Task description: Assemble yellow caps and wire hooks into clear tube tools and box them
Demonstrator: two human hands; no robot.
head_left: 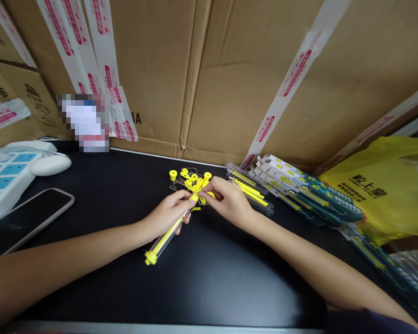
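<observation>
My left hand (170, 214) is wrapped round a clear tube with a yellow rod inside (167, 236). The tube slants, its yellow end cap (151, 257) low and toward me. At the tube's upper yellow end, my right hand (230, 198) has thumb and forefinger pinched together; whatever sits between those fingertips is too small to make out. Just beyond both hands lies a loose pile of small yellow plastic parts (173, 175) and thin bent wire pieces. Part of that pile is hidden behind my fingers.
Right of the pile lie clear tubes and yellow rods (249, 189). Behind them are stacked printed packages (306, 190) and a yellow plastic bag (383, 190). A phone (31, 215) and a white power strip (14, 174) lie at left. Cardboard boxes (153, 69) wall off the back.
</observation>
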